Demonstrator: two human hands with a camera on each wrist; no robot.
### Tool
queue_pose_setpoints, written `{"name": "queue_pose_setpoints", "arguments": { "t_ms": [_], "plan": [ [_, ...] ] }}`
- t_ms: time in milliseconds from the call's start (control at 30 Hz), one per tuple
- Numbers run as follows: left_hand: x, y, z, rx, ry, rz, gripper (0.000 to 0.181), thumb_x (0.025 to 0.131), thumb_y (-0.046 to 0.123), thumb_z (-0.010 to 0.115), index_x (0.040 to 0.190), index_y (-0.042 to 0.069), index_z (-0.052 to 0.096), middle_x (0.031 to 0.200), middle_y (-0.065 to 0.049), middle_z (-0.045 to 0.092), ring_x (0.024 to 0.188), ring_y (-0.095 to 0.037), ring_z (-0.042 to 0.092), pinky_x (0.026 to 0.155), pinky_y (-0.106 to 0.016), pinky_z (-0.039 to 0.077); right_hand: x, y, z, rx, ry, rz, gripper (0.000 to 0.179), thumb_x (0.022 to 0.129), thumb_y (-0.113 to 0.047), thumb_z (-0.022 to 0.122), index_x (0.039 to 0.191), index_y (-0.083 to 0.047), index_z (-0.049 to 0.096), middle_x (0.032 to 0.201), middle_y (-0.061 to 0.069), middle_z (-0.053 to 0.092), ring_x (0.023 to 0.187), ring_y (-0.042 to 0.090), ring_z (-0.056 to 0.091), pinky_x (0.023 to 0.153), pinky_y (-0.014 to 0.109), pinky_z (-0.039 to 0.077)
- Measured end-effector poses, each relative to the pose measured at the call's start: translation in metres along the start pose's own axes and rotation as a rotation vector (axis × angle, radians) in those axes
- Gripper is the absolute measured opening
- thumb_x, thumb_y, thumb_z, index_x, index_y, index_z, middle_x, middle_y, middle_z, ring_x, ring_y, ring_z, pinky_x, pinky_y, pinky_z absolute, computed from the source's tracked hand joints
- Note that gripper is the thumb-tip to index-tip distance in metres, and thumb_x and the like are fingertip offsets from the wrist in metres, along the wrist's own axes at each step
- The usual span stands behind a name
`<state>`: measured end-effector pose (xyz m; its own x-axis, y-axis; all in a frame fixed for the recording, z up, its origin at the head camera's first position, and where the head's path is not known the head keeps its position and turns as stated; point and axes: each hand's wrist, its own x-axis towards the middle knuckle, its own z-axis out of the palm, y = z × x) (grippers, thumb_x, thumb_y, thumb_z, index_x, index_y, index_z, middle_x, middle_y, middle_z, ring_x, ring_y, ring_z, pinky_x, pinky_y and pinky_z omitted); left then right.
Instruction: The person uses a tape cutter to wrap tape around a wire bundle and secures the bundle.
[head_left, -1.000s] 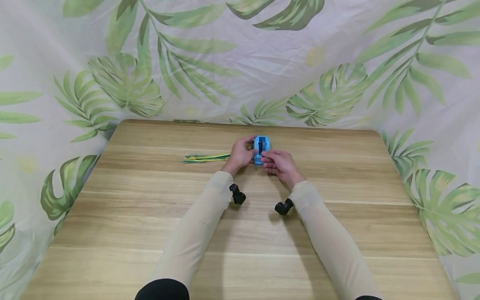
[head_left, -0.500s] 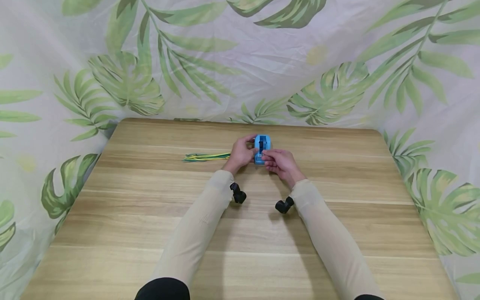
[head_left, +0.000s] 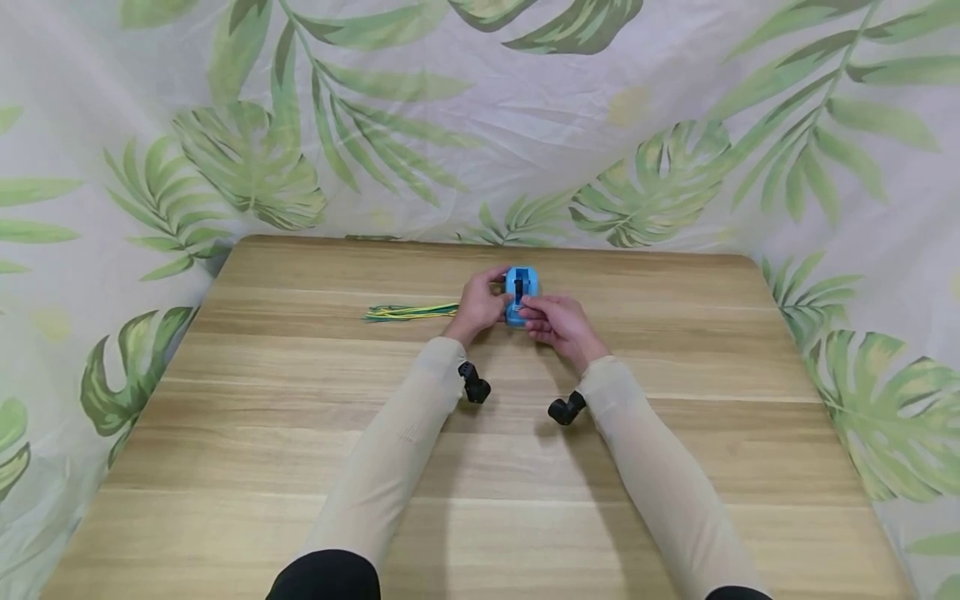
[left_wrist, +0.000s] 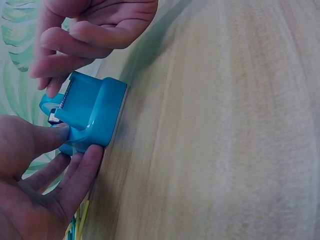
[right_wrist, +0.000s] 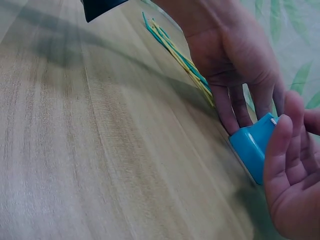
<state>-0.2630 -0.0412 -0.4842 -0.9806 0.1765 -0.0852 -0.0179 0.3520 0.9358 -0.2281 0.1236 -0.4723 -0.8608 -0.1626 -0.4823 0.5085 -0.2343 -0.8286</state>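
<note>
A blue tape dispenser (head_left: 521,286) stands near the far side of the wooden table. My left hand (head_left: 482,308) grips it from the left, with the thumb by the roll and the other fingers around the side, as the left wrist view shows. At its front, my right hand (head_left: 564,327) brings thumb and index finger together at the toothed cutter (left_wrist: 65,95), pinching at the tape's end; the clear tape itself is mostly hidden by the fingers. The remaining right fingers are loosely bent beside the dispenser (right_wrist: 250,145).
Thin yellow and green strands (head_left: 408,313) lie in a bundle left of the dispenser, partly behind my left hand. The wooden table (head_left: 510,492) reaches back to a leaf-patterned cloth (head_left: 525,125). Black wrist cameras (head_left: 475,385) are strapped at both cuffs.
My right fingertips have moved slightly farther over the front of the dispenser. The left hand keeps its grip, and the dispenser stays in place.
</note>
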Motion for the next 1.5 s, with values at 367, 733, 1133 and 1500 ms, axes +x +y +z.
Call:
{"name": "queue_pose_setpoints", "arguments": {
  "t_ms": [367, 733, 1133, 1500],
  "plan": [
    [-0.001, -0.003, 0.001, 0.015, 0.012, -0.013, 0.054, 0.097, -0.004, 0.063, 0.148, 0.009, 0.05, 0.137, -0.016, 0.055, 0.099, -0.024, 0.062, 0.065, -0.031, 0.059, -0.002, 0.002, -0.001, -0.057, -0.011, 0.033, 0.017, 0.101, -0.016, 0.064, 0.111, -0.003, 0.066, 0.088, 0.005, 0.075, 0.064, 0.011, 0.067, 0.06, 0.024, 0.056],
    [0.002, -0.002, 0.0, 0.011, 0.005, -0.013, 0.054, 0.097, -0.003, 0.062, 0.148, 0.009, 0.05, 0.137, -0.016, 0.055, 0.094, -0.023, 0.062, 0.062, -0.03, 0.059, -0.006, 0.002, -0.002, -0.055, -0.015, 0.019, 0.023, 0.101, -0.016, 0.064, 0.117, 0.0, 0.066, 0.098, 0.007, 0.076, 0.068, 0.011, 0.068, 0.063, 0.024, 0.057],
    [0.004, -0.001, 0.0, 0.013, 0.003, -0.026, 0.054, 0.097, -0.001, 0.063, 0.149, 0.011, 0.05, 0.138, -0.016, 0.054, 0.1, -0.024, 0.061, 0.064, -0.031, 0.06, -0.008, 0.003, -0.003, -0.06, -0.011, 0.018, 0.023, 0.101, -0.016, 0.064, 0.117, -0.001, 0.066, 0.11, 0.011, 0.074, 0.068, 0.01, 0.067, 0.065, 0.026, 0.058],
    [0.004, -0.001, 0.001, 0.016, 0.009, -0.038, 0.054, 0.097, -0.001, 0.063, 0.148, 0.013, 0.051, 0.137, -0.015, 0.055, 0.099, -0.023, 0.06, 0.063, -0.03, 0.06, -0.011, 0.006, -0.004, -0.046, 0.017, 0.018, 0.022, 0.098, -0.013, 0.068, 0.116, -0.001, 0.068, 0.099, 0.008, 0.076, 0.069, 0.012, 0.069, 0.062, 0.025, 0.057]
  ]
}}
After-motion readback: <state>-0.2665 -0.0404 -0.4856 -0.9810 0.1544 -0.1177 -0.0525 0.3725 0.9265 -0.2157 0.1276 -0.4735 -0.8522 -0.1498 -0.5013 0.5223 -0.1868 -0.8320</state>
